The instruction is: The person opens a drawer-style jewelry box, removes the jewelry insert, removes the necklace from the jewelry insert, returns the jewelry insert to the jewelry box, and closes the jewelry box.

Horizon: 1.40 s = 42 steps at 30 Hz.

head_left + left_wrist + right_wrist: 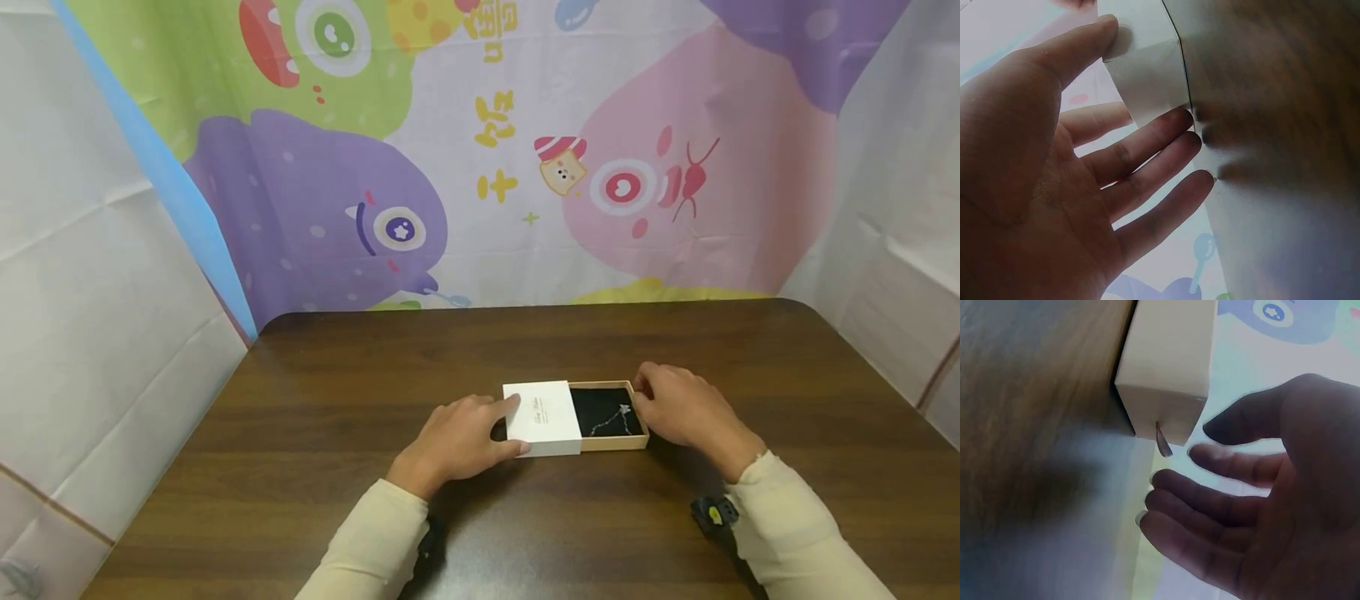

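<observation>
A white box sleeve (pixel 542 417) with printed lettering lies on the table, its tan inner drawer (pixel 613 444) slid partway out to the right. Inside the drawer, a fine silver chain (pixel 604 423) with a small charm lies on a black pad (pixel 587 404). My left hand (pixel 459 437) holds the sleeve's left end between thumb and index finger; the other fingers (pixel 1154 181) extend loosely. At the drawer's right end is my right hand (pixel 686 406), fingers loosely bent and apart from a short ribbon tab (pixel 1163 442) on the end face.
The box rests on a dark wooden table (pixel 337 367). Behind the table hangs a cartoon-printed curtain (pixel 495 250), with pale cloth panels (pixel 97 250) at the sides. A dark wrist device (pixel 712 515) sits by the right sleeve cuff.
</observation>
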### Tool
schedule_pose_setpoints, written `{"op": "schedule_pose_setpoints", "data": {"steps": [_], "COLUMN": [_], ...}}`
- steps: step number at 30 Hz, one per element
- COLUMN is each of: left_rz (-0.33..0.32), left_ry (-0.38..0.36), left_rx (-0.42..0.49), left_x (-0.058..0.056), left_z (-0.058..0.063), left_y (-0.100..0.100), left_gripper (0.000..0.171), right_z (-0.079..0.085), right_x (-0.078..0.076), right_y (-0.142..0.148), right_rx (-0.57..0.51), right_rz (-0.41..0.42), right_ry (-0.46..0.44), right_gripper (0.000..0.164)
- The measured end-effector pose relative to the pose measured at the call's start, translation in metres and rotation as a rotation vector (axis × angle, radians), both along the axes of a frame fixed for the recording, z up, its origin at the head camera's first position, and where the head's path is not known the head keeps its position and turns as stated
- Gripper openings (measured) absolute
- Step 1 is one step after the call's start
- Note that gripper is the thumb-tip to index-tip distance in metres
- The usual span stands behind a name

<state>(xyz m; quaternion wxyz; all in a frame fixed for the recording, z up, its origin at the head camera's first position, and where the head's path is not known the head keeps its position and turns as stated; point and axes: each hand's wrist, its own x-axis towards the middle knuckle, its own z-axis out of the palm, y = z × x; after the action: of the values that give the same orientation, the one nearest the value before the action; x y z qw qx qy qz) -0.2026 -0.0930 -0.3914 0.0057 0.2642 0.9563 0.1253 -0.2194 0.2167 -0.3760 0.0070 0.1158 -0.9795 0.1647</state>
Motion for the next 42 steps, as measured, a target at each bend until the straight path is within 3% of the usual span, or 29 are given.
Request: {"op": "schedule_pose_setpoints", "data": {"steps": [5, 16, 31, 42], "left_rz": [0.004, 0.000, -0.012, -0.010], "left_ry": [-0.009, -0.005, 0.014, 0.004], "left_rx": [-0.003, -0.002, -0.001, 0.001], "left_x": [0.000, 0.001, -0.002, -0.001], "left_z": [0.000, 0.000, 0.001, 0.001], "left_y": [-0.001, -0.001, -0.001, -0.002], "left_gripper": [0.070, 0.068, 0.069, 0.069], "right_z": [-0.002, -0.003, -0.005, -0.004], "right_x": [0.003, 0.007, 0.005, 0.005], "right_y": [-0.005, -0.010, -0.015, -0.018], "right_rx": [-0.014, 0.037, 0.094, 0.091], "right_rz": [0.057, 0.088, 0.072, 0.040], "right_ry": [0.029, 0.022, -0.040, -0.050], "right_gripper": [0.024, 0.033, 0.047, 0.043]}}
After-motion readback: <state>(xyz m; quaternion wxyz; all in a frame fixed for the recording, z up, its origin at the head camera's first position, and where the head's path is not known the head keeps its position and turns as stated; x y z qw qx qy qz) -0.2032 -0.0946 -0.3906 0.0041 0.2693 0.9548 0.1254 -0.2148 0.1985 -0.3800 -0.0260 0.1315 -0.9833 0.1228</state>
